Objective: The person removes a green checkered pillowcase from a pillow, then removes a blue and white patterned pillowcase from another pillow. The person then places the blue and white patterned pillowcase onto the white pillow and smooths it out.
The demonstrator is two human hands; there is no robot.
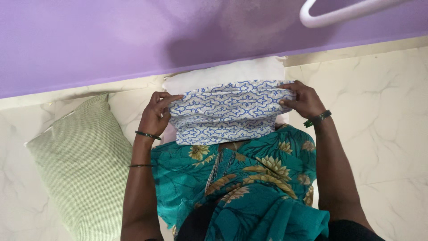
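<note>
At the far left a pale green checked cushion (78, 169) lies flat on the white marble floor (383, 134), its upper corner close to the foot of the purple wall (111, 40). Just right of it, the left hand (156, 115), with two dark bangles on that arm, has its fingers (168, 98) closed around the left edge of a blue-and-white patterned pillow cover (225, 114), thumb beneath the fabric. The cover is stretched wide between both hands and drawn partway over a white pillow (223, 76), whose bare top end sticks out above the cover's opening and sits near the wall. The pillow's lower end lies over the lap, against a teal floral garment (254, 178). On the right, the right hand (305, 100), a green bangle at its wrist, pinches the cover's right edge with closed fingers (290, 96). A white plastic hanger (339, 15) shows at the upper right, in front of the wall.
</note>
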